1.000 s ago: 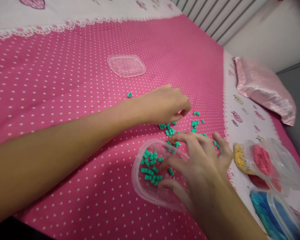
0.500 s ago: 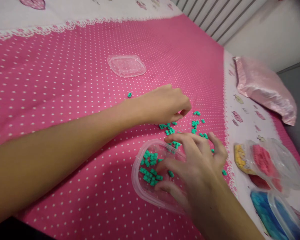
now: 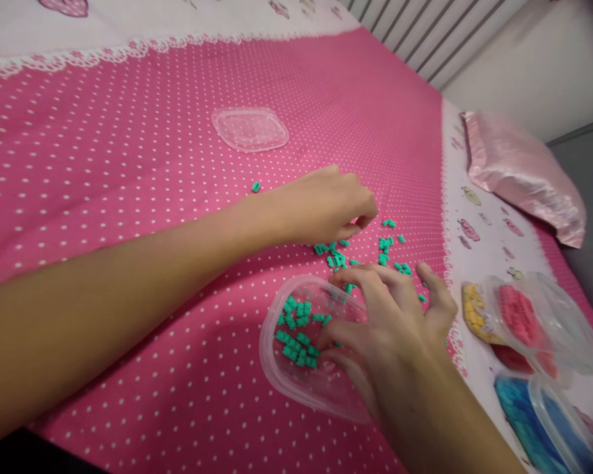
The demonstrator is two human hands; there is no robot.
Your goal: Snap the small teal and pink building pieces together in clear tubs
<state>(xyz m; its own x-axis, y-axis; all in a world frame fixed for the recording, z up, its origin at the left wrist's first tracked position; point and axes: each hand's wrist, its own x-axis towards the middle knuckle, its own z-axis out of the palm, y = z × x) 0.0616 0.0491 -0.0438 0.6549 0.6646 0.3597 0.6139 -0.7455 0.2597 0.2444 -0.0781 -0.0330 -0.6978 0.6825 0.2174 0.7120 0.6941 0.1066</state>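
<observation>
My right hand (image 3: 385, 322) reaches over the clear plastic container (image 3: 271, 368), its fingers apart and the thumb and index finger down inside. Several small green toy bricks (image 3: 296, 342) lie in the container, and a bit of green shows between the thumb and index finger. My left hand (image 3: 333, 204) hovers just beyond the container with its fingers curled in. Its fingertips are turned away, so anything in them is hidden. Loose green bricks (image 3: 336, 259) are scattered on the bedspread below and to the right of it.
A clear lid (image 3: 250, 130) lies farther back on the pink dotted bedspread (image 3: 143, 151), with one green brick (image 3: 255, 187) near it. At right are containers of yellow (image 3: 474, 309), red (image 3: 521, 316) and blue pieces (image 3: 524, 415). A pink pillow (image 3: 528, 174) lies behind them.
My right hand has shifted slightly right, and its thumb and index fingertips are closer together. More green bricks show in the container beside the fingers. My left hand has stayed in place.
</observation>
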